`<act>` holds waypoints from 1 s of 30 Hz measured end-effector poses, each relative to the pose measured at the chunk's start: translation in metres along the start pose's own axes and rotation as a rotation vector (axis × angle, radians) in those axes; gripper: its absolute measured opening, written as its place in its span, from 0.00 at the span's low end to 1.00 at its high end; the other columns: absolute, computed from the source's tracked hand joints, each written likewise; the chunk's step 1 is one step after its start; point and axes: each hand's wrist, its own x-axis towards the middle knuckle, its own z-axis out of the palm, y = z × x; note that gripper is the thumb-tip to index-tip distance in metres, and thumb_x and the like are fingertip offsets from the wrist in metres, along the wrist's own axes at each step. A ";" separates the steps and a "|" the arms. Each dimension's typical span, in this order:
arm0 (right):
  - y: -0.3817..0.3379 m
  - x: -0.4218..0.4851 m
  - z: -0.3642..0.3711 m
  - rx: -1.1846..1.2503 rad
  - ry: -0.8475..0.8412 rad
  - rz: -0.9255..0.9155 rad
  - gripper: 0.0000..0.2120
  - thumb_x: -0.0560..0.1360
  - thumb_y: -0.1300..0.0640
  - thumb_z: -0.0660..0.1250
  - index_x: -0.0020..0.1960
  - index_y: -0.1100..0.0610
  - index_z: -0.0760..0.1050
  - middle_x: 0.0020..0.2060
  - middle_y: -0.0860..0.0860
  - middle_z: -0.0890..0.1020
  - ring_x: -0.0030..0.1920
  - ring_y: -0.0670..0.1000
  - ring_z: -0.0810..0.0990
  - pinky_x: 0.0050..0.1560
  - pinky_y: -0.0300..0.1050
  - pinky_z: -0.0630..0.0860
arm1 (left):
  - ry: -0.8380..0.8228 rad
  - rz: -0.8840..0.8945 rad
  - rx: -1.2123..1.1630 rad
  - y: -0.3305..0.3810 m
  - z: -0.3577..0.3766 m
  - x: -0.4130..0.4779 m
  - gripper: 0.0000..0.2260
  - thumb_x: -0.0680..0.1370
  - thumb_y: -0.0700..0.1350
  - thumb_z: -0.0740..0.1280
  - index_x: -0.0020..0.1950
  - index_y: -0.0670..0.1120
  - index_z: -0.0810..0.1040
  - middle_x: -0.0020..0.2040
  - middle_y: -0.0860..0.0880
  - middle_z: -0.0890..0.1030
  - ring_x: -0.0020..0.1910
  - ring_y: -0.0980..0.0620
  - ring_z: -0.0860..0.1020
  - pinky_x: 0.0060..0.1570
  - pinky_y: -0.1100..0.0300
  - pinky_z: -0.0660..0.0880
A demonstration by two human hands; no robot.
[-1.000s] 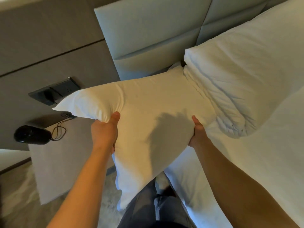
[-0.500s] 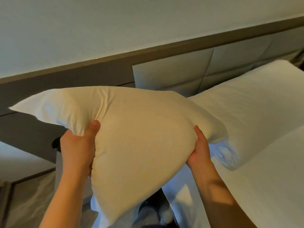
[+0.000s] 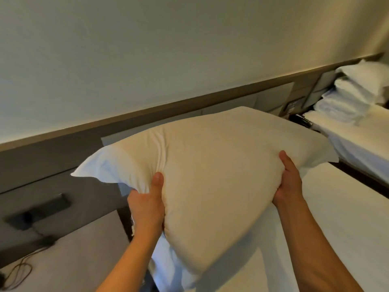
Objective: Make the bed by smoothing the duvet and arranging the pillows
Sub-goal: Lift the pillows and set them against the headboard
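I hold a large white pillow (image 3: 216, 171) up in the air over the head end of the bed. My left hand (image 3: 147, 205) grips its near left edge, thumb pressed into the fabric. Gripping the near right edge is my right hand (image 3: 289, 182). Below and to the right lies the white duvet (image 3: 336, 218), flat on the bed. The pillow hides the headboard area behind it and whatever lies under it.
A grey padded headboard panel (image 3: 271, 100) runs along the wall. At lower left stands a bedside table (image 3: 73, 260) with a cable, beneath a dark wall switch panel (image 3: 37, 211). A second bed (image 3: 362, 142) at far right carries stacked white pillows (image 3: 362, 85).
I have lifted the pillow off the bed and swung it to the right, and my view has risen and turned right, bringing the second bed into sight.
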 end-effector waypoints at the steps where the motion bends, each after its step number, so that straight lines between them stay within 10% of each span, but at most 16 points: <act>1: -0.017 0.015 0.000 0.003 0.010 -0.025 0.24 0.75 0.48 0.76 0.69 0.53 0.79 0.61 0.55 0.85 0.62 0.59 0.83 0.61 0.62 0.80 | -0.024 -0.021 -0.016 -0.001 0.024 0.007 0.23 0.75 0.59 0.73 0.64 0.49 0.78 0.56 0.51 0.83 0.55 0.49 0.82 0.62 0.43 0.78; 13: -0.151 0.250 0.021 -0.224 0.127 -0.184 0.26 0.78 0.45 0.71 0.74 0.49 0.73 0.64 0.54 0.83 0.58 0.57 0.84 0.45 0.53 0.85 | -0.357 -0.223 -0.067 -0.048 0.297 0.123 0.26 0.80 0.55 0.70 0.74 0.46 0.70 0.63 0.52 0.78 0.64 0.47 0.78 0.69 0.49 0.73; 20: 0.036 0.308 -0.053 -0.901 0.263 0.444 0.47 0.73 0.35 0.74 0.81 0.31 0.46 0.83 0.52 0.56 0.79 0.65 0.61 0.66 0.71 0.69 | -0.628 -1.012 0.198 -0.201 0.312 0.215 0.21 0.75 0.56 0.75 0.59 0.43 0.80 0.49 0.42 0.83 0.48 0.42 0.80 0.47 0.50 0.78; 25: 0.125 0.305 -0.067 -1.247 0.374 0.220 0.44 0.75 0.31 0.67 0.81 0.32 0.44 0.84 0.52 0.40 0.79 0.70 0.56 0.78 0.66 0.55 | -0.469 -0.810 0.417 -0.259 0.278 0.256 0.30 0.72 0.70 0.69 0.40 0.41 0.73 0.36 0.40 0.73 0.37 0.42 0.75 0.42 0.48 0.77; 30: 0.136 0.294 -0.079 -1.125 0.412 0.154 0.48 0.72 0.30 0.69 0.82 0.34 0.45 0.83 0.54 0.48 0.79 0.65 0.62 0.76 0.64 0.63 | -0.172 -0.792 0.803 -0.298 0.249 0.270 0.45 0.67 0.70 0.75 0.70 0.41 0.64 0.64 0.36 0.73 0.62 0.33 0.74 0.62 0.38 0.74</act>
